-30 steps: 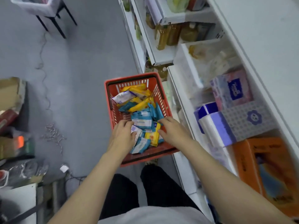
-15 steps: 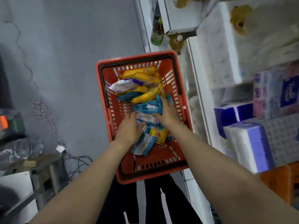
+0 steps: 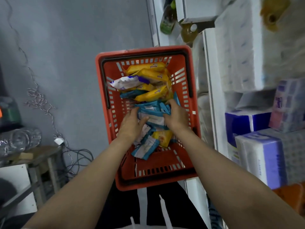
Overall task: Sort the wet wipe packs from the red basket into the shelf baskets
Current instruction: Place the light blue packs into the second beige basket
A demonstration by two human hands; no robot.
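Observation:
The red basket (image 3: 105, 100) stands on the grey floor below me, filled with wet wipe packs. Yellow packs (image 3: 153, 94) and a white and purple pack (image 3: 125, 82) lie at its far end. Blue packs (image 3: 149, 109) are heaped in the middle, with more blue and white packs (image 3: 146, 148) and a yellow one (image 3: 162, 138) nearer me. Both hands are inside the basket. My left hand (image 3: 132, 124) curls its fingers round the left side of the blue pile. My right hand (image 3: 176, 115) grips the pile's right side, fingers over the blue packs.
A white shelf unit (image 3: 209, 90) runs along the right, holding tissue packs (image 3: 257, 162), paper rolls (image 3: 239, 47) and bottles (image 3: 166, 23). Cables (image 3: 76, 156) and a small table with clutter (image 3: 21, 141) lie at the left. My legs are just behind the basket.
The view has dropped closer over the basket. Both hands moved further in, from the near packs to either side of the blue pile in the middle.

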